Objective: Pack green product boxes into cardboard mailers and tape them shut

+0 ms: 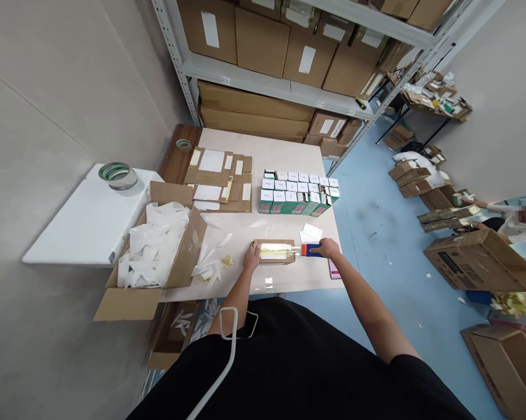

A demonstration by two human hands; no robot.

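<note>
A small brown cardboard box lies near the front edge of the table, its top covered by a shiny strip of clear tape over a white label. My left hand grips the left end of this box. Just past its right end, my right hand is closed on a blue and orange tape dispenser, with tape stretching from it to the box. White cards lie behind the dispenser. Rows of green and white small boxes stand farther back, some with flaps raised.
Flattened cartons lie at the table's back left. An open carton full of white paper stands left, beside a white board carrying a tape roll. A phone sits at the right edge. Shelving rises behind; a person is far right.
</note>
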